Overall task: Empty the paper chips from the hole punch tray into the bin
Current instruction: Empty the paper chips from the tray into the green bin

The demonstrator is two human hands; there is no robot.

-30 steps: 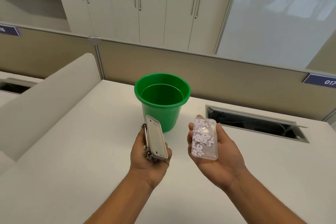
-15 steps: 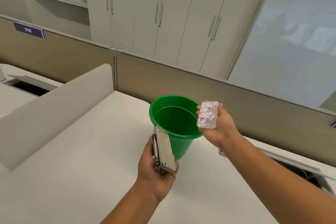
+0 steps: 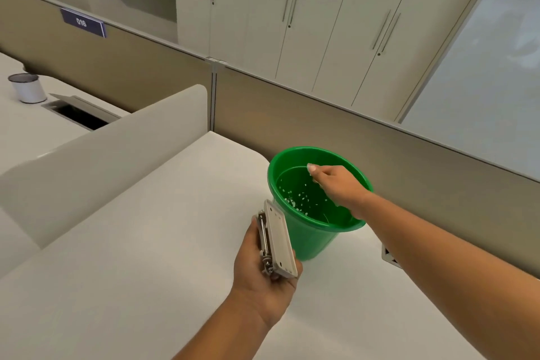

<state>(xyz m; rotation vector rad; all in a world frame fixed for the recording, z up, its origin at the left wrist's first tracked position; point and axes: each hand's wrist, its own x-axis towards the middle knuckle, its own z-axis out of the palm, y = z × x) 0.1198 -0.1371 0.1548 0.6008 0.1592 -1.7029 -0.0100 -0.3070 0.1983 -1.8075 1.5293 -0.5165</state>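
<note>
A green bin (image 3: 304,238) stands on the white desk (image 3: 146,242). My right hand (image 3: 336,184) is over the bin's mouth, turned palm down; the clear tray it holds is almost wholly hidden beneath it. Small white paper chips (image 3: 296,199) are falling and lie scattered inside the bin. My left hand (image 3: 263,272) holds the metal hole punch (image 3: 277,244) just left of the bin, its flat grey underside facing up.
A low white divider (image 3: 102,149) runs along the desk's left side, with a beige partition (image 3: 380,149) behind the bin. A cable slot (image 3: 390,257) lies in the desk to the right, under my forearm. A white cup (image 3: 27,88) stands on the neighbouring desk at far left.
My right hand has moved from the bin's rim to over its mouth and turned the tray upside down; chips now drop into the bin. My left hand stays put with the punch.
</note>
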